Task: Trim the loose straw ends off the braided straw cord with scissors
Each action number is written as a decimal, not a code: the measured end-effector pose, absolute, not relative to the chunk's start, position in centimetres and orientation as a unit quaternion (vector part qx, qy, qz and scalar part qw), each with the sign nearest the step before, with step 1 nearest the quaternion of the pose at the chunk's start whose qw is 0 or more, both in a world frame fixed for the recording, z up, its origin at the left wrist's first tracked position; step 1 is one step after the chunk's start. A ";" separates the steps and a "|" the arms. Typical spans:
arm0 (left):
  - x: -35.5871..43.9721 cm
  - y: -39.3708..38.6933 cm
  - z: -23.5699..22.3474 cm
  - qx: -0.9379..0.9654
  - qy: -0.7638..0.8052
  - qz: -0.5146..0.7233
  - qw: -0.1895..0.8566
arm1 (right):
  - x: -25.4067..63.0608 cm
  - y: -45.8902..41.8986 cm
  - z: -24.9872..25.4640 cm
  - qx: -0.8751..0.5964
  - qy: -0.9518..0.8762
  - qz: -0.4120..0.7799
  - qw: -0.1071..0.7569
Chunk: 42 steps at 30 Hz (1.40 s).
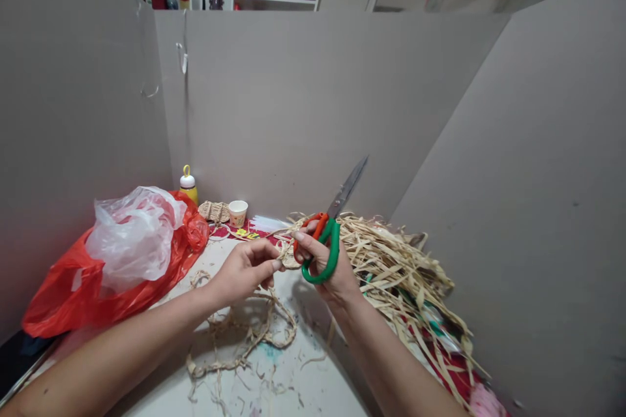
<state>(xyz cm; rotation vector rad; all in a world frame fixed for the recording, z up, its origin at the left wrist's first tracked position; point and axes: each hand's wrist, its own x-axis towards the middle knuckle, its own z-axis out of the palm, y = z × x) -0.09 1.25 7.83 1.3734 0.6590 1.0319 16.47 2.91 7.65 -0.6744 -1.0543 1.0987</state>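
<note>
My left hand (247, 268) pinches the end of a braided straw rope (254, 332) whose loops lie on the white table (298, 384) below. My right hand (325, 267) holds scissors (328, 234) with one red and one green handle, fingers through the loops, blades closed and pointing up to the right. Both hands meet over a small knot of straw (287, 254) between them.
A heap of loose straw strips (401, 267) fills the right side of the table. A red plastic bag (98, 293) with a clear bag (132, 234) on it lies at left. A yellow bottle (188, 186), a woven piece (214, 211) and a paper cup (238, 213) stand at the back. Grey partition walls enclose the table.
</note>
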 end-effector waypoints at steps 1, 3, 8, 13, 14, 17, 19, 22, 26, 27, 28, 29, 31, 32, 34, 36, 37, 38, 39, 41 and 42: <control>-0.1 1.2 7.9 0.577 0.280 0.426 0.638 | 16.5 2.9 7.7 -0.298 -0.472 0.488 0.672; -0.3 1.4 8.1 0.530 0.266 0.368 0.716 | 16.6 2.8 7.9 -0.296 -0.481 0.486 0.667; -0.6 1.8 8.1 0.462 0.245 0.298 0.799 | 16.6 2.6 8.0 -0.304 -0.515 0.479 0.642; -0.8 2.1 8.0 0.439 0.221 0.353 0.796 | 16.8 2.6 7.9 -0.343 -0.563 0.438 0.610; -0.8 2.3 8.0 0.440 0.220 0.366 0.790 | 16.9 2.7 7.9 -0.356 -0.574 0.425 0.602; -1.2 3.0 7.8 0.448 0.228 0.412 0.760 | 17.5 2.8 8.0 -0.398 -0.609 0.371 0.577; -1.7 3.6 7.9 0.445 0.238 0.450 0.737 | 18.1 3.1 7.8 -0.416 -0.631 0.332 0.565; -2.3 4.1 8.5 0.437 0.255 0.502 0.702 | 19.1 3.6 7.2 -0.452 -0.690 0.224 0.519; -3.1 4.5 9.3 0.440 0.261 0.552 0.658 | 19.9 4.3 6.4 -0.512 -0.785 0.013 0.348; -3.2 4.6 9.4 0.442 0.263 0.561 0.649 | 20.0 4.3 6.3 -0.517 -0.795 -0.006 0.317; -3.4 4.7 9.5 0.445 0.264 0.566 0.641 | 20.1 4.3 6.3 -0.520 -0.801 -0.016 0.295; -3.5 4.8 9.6 0.449 0.265 0.571 0.634 | 20.1 4.3 6.3 -0.522 -0.806 -0.024 0.278; -3.7 5.0 9.6 0.457 0.266 0.577 0.623 | 20.1 4.3 6.4 -0.523 -0.812 -0.037 0.255; -3.8 5.0 9.6 0.460 0.266 0.579 0.619 | 20.2 4.3 6.4 -0.523 -0.814 -0.042 0.247; -3.9 5.2 9.4 0.471 0.267 0.580 0.609 | 20.2 4.3 6.4 -0.525 -0.816 -0.052 0.236; -3.9 5.3 9.2 0.489 0.275 0.576 0.594 | 20.3 4.3 6.4 -0.524 -0.817 -0.058 0.233; -3.9 5.4 9.1 0.499 0.280 0.574 0.586 | 20.3 4.3 6.4 -0.521 -0.819 -0.060 0.234; -3.9 5.5 8.9 0.509 0.285 0.571 0.577 | 20.4 4.3 6.3 -0.517 -0.821 -0.062 0.235; -3.9 5.6 8.8 0.518 0.288 0.570 0.570 | 20.4 4.3 6.3 -0.513 -0.823 -0.063 0.237; -3.9 5.7 8.6 0.529 0.290 0.569 0.559 | 20.3 4.3 6.3 -0.504 -0.827 -0.066 0.239; -3.9 5.8 8.5 0.534 0.292 0.567 0.555 | 20.3 4.3 6.3 -0.502 -0.828 -0.070 0.240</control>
